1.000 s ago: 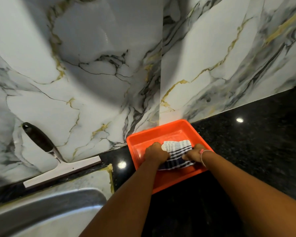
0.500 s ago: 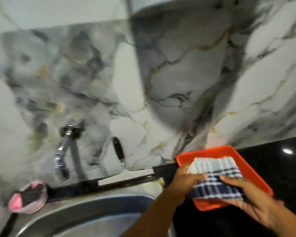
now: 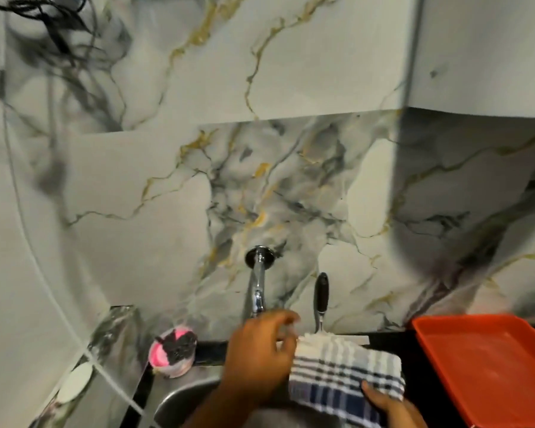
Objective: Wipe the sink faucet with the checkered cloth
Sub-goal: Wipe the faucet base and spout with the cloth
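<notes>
The fingers (image 3: 286,327) of the left hand (image 3: 260,356) pinch the checkered cloth's (image 3: 346,375) left edge just below the chrome faucet (image 3: 258,285), while the right hand (image 3: 383,403) grips its lower right corner. The cloth is stretched between them over the steel sink (image 3: 179,400). A black-handled squeegee (image 3: 321,296) leans right of the faucet, an empty orange tray (image 3: 488,362) farther right; a pink soap tub (image 3: 173,353) sits lower left of it.

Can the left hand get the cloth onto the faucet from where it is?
Probably yes. The left hand grips the checkered cloth's edge just below the faucet spout, with nothing between them; the squeegee stands off to the right.
</notes>
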{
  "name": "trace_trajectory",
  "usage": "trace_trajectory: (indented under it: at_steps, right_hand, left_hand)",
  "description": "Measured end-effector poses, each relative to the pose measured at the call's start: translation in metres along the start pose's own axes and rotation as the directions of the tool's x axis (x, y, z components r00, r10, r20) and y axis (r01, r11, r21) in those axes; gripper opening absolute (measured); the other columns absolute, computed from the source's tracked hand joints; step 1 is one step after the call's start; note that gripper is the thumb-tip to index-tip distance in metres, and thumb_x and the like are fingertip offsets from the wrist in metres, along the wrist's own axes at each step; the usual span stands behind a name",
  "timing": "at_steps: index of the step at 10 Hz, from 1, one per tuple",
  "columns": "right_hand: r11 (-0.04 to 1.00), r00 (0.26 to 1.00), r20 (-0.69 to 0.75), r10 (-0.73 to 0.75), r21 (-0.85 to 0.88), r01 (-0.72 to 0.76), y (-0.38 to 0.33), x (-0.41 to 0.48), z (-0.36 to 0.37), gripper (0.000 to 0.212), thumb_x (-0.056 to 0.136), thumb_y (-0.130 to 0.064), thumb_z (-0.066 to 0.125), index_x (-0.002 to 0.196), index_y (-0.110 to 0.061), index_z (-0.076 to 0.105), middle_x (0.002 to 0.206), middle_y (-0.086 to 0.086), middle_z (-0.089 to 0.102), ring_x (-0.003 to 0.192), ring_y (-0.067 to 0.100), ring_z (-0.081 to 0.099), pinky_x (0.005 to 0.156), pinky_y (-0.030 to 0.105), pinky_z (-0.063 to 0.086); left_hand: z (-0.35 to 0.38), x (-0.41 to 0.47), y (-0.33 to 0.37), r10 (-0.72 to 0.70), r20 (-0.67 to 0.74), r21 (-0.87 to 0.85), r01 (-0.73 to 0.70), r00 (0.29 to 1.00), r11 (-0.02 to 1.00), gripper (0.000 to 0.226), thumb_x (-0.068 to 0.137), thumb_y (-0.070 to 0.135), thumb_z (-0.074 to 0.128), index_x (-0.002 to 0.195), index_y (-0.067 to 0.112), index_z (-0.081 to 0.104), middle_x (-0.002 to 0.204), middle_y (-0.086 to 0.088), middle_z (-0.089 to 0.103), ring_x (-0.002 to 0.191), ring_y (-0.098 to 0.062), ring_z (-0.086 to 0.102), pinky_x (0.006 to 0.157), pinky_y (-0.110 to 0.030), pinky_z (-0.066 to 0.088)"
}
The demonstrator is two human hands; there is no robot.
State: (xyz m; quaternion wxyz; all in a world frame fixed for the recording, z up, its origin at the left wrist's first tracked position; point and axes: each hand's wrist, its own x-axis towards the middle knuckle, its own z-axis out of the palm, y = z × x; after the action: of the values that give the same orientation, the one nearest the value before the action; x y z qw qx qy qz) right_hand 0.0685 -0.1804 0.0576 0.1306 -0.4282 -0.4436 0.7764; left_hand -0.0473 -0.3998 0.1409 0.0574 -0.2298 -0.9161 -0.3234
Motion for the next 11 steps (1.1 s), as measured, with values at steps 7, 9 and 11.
trace_trajectory:
  at_steps: [7, 9, 11]
  right_hand:
    - [0.388, 0.719, 0.438, -0.540, -0.628, 0.675, -0.045, -0.028, 0.281, 0.012, 0.082, -0.019, 0.054, 0.081, -0.013, 0.065, 0.092, 0.022, 0.071, 0.088, 0.042, 0.061, 0.076, 0.040, 0.049]
    - [0.997, 0.885, 0.465, 0.012, -0.078, 0.027, -0.066, 0.014, 0.257, 0.024, 0.090, -0.009, 0.050, 0.095, -0.004, 0.073, 0.085, 0.017, 0.080, 0.075, 0.034, 0.077, 0.059, 0.041, 0.063]
    - [0.882, 0.703, 0.623, 0.343, 0.043, -0.469, -0.034, 0.041, 0.269, 0.036, 0.087, -0.014, 0.051, 0.105, 0.008, 0.073, 0.099, 0.028, 0.076, 0.084, 0.041, 0.075, 0.072, 0.049, 0.063]
  left_hand:
    - [-0.107, 0.240, -0.100, 0.891, 0.050, 0.931, -0.344, 0.451, 0.122, 0.075, 0.092, 0.038, 0.035, 0.163, 0.013, 0.027, 0.168, -0.013, 0.025, 0.159, -0.033, 0.008, 0.130, -0.052, -0.001]
    - [-0.105, 0.242, -0.100, 0.906, 0.043, 0.925, -0.360, 0.421, 0.124, 0.073, 0.093, 0.037, 0.034, 0.162, 0.012, 0.030, 0.167, -0.014, 0.029, 0.157, -0.034, 0.014, 0.129, -0.053, 0.004]
    - [-0.106, 0.244, -0.102, 0.913, 0.035, 0.926, -0.358, 0.407, 0.124, 0.075, 0.092, 0.038, 0.036, 0.162, 0.012, 0.028, 0.167, -0.014, 0.029, 0.157, -0.033, 0.013, 0.128, -0.054, 0.004]
